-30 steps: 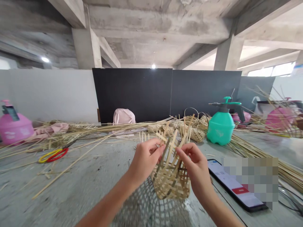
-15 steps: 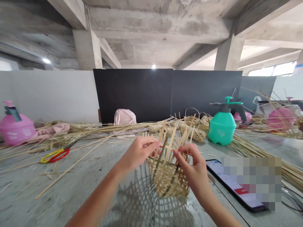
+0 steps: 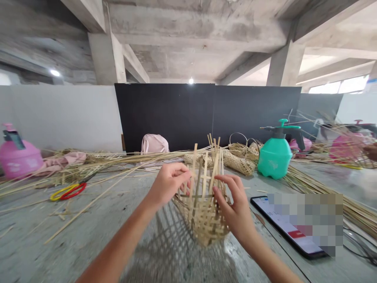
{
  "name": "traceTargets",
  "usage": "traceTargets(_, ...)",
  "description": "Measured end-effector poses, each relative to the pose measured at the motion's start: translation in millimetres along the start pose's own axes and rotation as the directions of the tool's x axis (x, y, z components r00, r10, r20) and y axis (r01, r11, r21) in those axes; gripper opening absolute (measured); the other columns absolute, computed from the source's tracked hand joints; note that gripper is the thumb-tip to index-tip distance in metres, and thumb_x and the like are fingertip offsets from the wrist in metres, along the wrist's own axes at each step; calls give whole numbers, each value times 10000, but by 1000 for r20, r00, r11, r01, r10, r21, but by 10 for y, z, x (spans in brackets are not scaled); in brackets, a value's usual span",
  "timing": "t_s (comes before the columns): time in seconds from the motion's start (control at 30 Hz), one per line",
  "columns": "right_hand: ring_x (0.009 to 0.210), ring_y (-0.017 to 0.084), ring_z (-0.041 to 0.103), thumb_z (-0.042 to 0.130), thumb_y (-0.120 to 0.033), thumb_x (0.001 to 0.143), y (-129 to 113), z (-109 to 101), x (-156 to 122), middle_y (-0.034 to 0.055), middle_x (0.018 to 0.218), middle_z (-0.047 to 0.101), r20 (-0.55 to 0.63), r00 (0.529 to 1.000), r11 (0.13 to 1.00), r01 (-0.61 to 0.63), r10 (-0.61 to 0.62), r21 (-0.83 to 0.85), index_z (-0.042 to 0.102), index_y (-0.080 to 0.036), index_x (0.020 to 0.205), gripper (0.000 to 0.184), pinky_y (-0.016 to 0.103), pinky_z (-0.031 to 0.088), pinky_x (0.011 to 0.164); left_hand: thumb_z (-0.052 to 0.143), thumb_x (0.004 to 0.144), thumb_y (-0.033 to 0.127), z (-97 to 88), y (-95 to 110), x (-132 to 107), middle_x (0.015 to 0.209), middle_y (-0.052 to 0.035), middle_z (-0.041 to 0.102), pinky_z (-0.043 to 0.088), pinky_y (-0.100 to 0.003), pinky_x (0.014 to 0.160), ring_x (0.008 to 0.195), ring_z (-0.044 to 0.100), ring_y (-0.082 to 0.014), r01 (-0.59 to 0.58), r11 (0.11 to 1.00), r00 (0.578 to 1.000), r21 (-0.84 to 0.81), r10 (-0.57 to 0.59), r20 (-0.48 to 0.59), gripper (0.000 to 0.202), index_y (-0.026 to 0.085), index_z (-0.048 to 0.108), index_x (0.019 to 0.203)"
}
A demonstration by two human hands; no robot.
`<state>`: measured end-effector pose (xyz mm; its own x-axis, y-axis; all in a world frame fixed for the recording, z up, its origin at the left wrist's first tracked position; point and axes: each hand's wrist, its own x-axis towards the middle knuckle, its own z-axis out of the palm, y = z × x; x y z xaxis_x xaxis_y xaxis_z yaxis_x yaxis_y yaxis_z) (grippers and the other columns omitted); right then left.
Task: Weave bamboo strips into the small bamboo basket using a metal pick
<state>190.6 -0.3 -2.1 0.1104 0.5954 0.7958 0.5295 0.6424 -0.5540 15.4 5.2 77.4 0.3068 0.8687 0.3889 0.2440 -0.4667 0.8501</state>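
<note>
A small half-woven bamboo basket (image 3: pixel 203 216) is held up over the grey table, its loose upright strips pointing upward. My left hand (image 3: pixel 168 182) curls its fingers onto the strips at the basket's left rim. My right hand (image 3: pixel 234 206) grips the right side, fingers bent around the strips. Both hands are closed on the basket.
A phone (image 3: pixel 287 228) lies flat just right of my hands. A green spray bottle (image 3: pixel 275 155) stands behind it. Finished small baskets (image 3: pixel 238 161) and long bamboo strips (image 3: pixel 118 161) cover the back. Red and yellow scissors (image 3: pixel 67 191) lie left, near a pink bottle (image 3: pixel 19 157) and a pink bag (image 3: pixel 154 144).
The basket has turned and shifted slightly left and down, its upright strips now bunched closer together. Both hands moved with it, keeping their hold.
</note>
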Motion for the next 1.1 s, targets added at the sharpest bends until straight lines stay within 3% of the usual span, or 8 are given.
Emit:
traceTargets(0.17, 999, 247, 483, 451, -238, 842, -93, -66, -14, 80, 1059, 502, 51, 996, 991, 83, -78, -105, 475, -257, 1084, 244, 444, 376, 838, 520, 767, 232, 196, 181, -113, 465, 51, 512, 396, -205, 398, 369, 495, -91, 20, 1000, 982, -4, -20, -190, 158, 173, 521, 621)
traceTargets(0.3, 1098, 269, 443, 481, -221, 830, -223, -126, -47, 94, 1178, 483, 97, 970, 956, 238, -224, -173, 425, -257, 1167, 344, 450, 348, 887, 501, 777, 225, 280, 217, -165, 458, 51, 489, 403, -207, 408, 383, 493, -95, -13, 1000, 986, 28, 17, -164, 182, 177, 504, 601)
traceTargets(0.47, 1081, 257, 481, 502, -269, 840, -266, -116, -55, 95, 1189, 516, 201, 951, 953, 266, -235, -144, 393, -248, 1218, 393, 406, 375, 861, 486, 786, 213, 262, 183, -164, 470, 54, 487, 400, -208, 433, 402, 494, -94, -22, 999, 990, 36, 27, -138, 163, 176, 508, 628)
traceTargets(0.57, 1011, 248, 523, 500, -288, 852, -257, -86, -38, 84, 1104, 566, 216, 947, 944, 277, -237, -179, 450, -248, 1147, 302, 401, 379, 820, 458, 811, 245, 186, 158, -130, 496, 51, 495, 403, -214, 461, 432, 498, -95, -11, 999, 997, 47, 14, -77, 201, 174, 505, 629)
traceTargets(0.67, 974, 243, 543, 487, -270, 866, -248, -64, -29, 83, 1049, 586, 207, 943, 923, 308, -262, -233, 482, -231, 1086, 224, 398, 370, 795, 420, 844, 337, 66, 159, -120, 558, 34, 528, 398, -226, 499, 501, 508, -107, -29, 983, 999, 180, 32, -14, 274, 173, 532, 656)
traceTargets(0.87, 951, 228, 552, 477, -265, 869, -180, -64, -22, 75, 1024, 586, 169, 946, 915, 313, -276, -255, 499, -223, 1034, 171, 372, 376, 765, 561, 772, 339, -214, 184, -155, 702, 21, 639, 420, -259, 630, 661, 580, -144, -1, 956, 980, 294, -57, 189, 261, 208, 555, 997)
traceTargets(1.0, 951, 229, 548, 480, -271, 862, -155, -62, -10, 71, 1017, 583, 164, 954, 929, 284, -250, -238, 491, -226, 1031, 175, 376, 379, 777, 547, 778, 290, -297, 111, -109, 699, -1, 642, 415, -254, 648, 681, 584, -141, -13, 967, 959, 255, -60, 278, 145, 167, 622, 796)
traceTargets(1.1, 954, 233, 545, 471, -281, 860, -154, -57, -7, 72, 1021, 578, 163, 967, 949, 229, -196, -216, 474, -225, 1030, 179, 382, 381, 787, 522, 792, 285, -266, 37, -60, 638, 5, 606, 403, -230, 605, 623, 553, -113, -33, 986, 950, 164, -20, 311, 200, 150, 599, 666)
